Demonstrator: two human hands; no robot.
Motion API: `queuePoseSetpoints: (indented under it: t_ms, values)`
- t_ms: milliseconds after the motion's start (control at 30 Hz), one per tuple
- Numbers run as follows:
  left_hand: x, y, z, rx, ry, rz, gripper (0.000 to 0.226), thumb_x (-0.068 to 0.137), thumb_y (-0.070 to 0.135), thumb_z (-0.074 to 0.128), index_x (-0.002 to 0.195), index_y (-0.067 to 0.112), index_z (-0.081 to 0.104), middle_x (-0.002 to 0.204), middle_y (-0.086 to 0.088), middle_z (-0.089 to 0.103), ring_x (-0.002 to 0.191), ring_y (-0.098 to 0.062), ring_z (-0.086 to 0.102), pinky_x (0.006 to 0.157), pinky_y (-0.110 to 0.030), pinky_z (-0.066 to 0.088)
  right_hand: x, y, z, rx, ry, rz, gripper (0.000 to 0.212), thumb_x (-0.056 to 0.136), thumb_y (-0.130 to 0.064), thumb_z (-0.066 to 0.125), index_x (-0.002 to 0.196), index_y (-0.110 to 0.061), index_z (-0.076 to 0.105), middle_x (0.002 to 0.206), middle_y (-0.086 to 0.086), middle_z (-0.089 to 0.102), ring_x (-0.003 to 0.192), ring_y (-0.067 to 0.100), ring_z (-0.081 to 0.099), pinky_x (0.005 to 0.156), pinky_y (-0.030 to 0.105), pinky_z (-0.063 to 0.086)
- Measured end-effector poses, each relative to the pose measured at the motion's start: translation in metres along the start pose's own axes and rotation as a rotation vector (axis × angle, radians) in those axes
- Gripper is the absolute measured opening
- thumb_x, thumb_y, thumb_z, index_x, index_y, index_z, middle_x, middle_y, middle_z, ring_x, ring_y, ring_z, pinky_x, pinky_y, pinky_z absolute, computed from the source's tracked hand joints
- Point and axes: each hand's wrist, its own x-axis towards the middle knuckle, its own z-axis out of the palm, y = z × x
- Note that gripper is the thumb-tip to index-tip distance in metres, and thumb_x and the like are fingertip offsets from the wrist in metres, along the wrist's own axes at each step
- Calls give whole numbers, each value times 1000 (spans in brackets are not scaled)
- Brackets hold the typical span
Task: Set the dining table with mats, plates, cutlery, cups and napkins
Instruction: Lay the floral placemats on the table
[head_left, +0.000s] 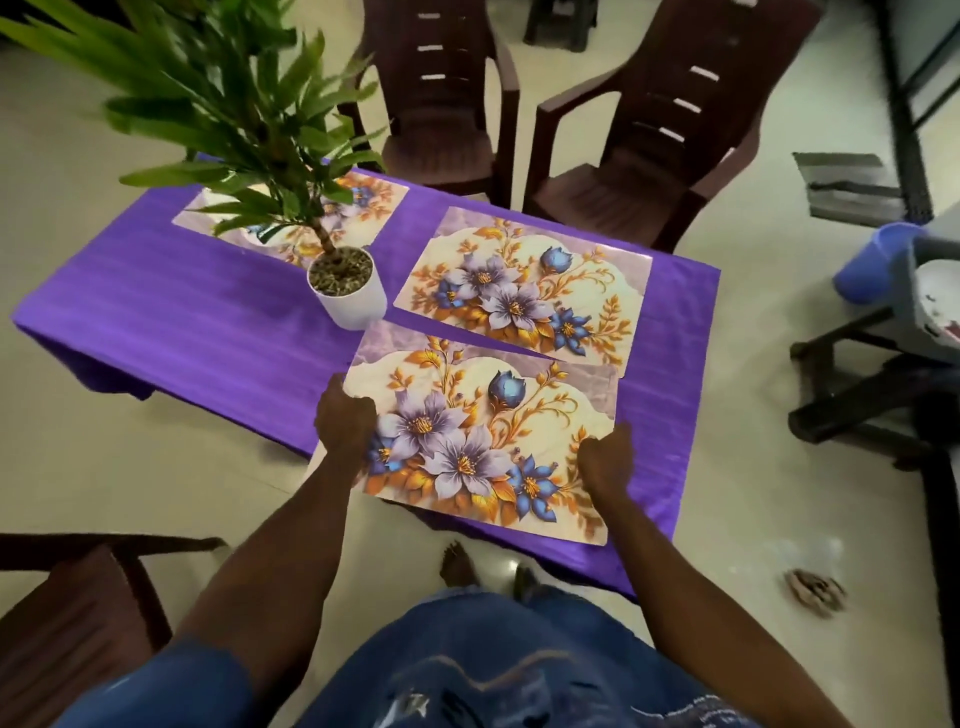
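Note:
A floral mat (483, 436) lies at the near edge of the table with the purple cloth (197, 317), its near corner hanging slightly over the edge. My left hand (345, 421) grips the mat's left edge and my right hand (608, 460) grips its right edge. A second floral mat (524, 283) lies just beyond it, almost touching it. A third mat (363, 208) lies at the far side, partly hidden by the plant. No plates, cutlery, cups or napkins are in view.
A potted plant in a white pot (348, 293) stands mid-table, beside the near mat's far left corner. Two brown plastic chairs (649, 130) stand beyond the table, another chair (72, 613) at near left. A blue bucket (872, 262) and a stand are at right.

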Motion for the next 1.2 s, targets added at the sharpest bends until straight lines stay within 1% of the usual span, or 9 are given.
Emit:
queuePoseSetpoints:
  t_ms: [100,267,333,400,500,767,867,1067,1200]
  values:
    - [2,2,5,-47,-47,-62,45,80,7,54,123,13,45,118,-18,62,108,-41,58,93,-46,47,0,9,-3,30,4,12,37,89,-5,51,126,-3,42,120,18,59,109,39,58,79,38,45]
    - [9,-5,12,-25,-65,-28,43,82,7,54,124,14,46,119,-18,61,110,-40,58,94,-46,46,-2,19,-3,6,9,41,35,91,-12,54,124,-7,44,119,15,61,107,36,60,85,42,51]
    - [15,-8,12,-34,-76,-13,42,83,6,54,123,13,47,119,-19,61,110,-40,58,93,-46,46,-5,18,-3,-6,23,42,36,91,-12,55,125,-6,46,120,15,61,109,35,59,85,40,49]
    - [21,-11,12,-49,-95,12,40,83,5,55,121,12,48,117,-19,61,107,-39,58,90,-45,46,-8,19,-1,-28,47,36,35,90,-11,57,124,-4,50,121,16,61,110,35,59,84,38,48]
    - [30,-14,13,-47,-120,55,37,84,5,55,120,10,49,116,-19,61,107,-39,57,89,-45,46,-13,26,6,-102,93,27,39,89,-15,59,125,-3,51,125,18,59,112,35,58,88,42,51]
    - [54,-38,17,-9,-259,195,34,86,14,61,118,10,53,116,-17,63,106,-37,59,89,-44,49,-30,25,20,-189,254,35,40,93,-15,57,129,1,49,129,21,54,118,37,52,94,42,45]
    - [54,-38,18,37,-257,277,31,85,15,66,114,7,58,115,-17,62,106,-36,58,87,-43,48,-32,22,20,-255,294,54,43,91,-13,56,130,2,46,131,24,51,121,39,48,97,42,41]
    - [46,-30,30,111,-319,388,31,88,17,68,115,4,59,120,-18,57,109,-36,56,86,-43,50,-38,27,4,-375,238,67,52,89,-10,60,137,-1,42,137,23,44,128,37,41,105,42,36]
    - [45,-23,35,133,-303,385,31,89,19,68,115,4,60,119,-18,59,109,-36,57,85,-43,50,-37,36,-8,-420,204,51,51,91,-14,61,139,-4,43,141,18,45,130,32,43,103,39,41]
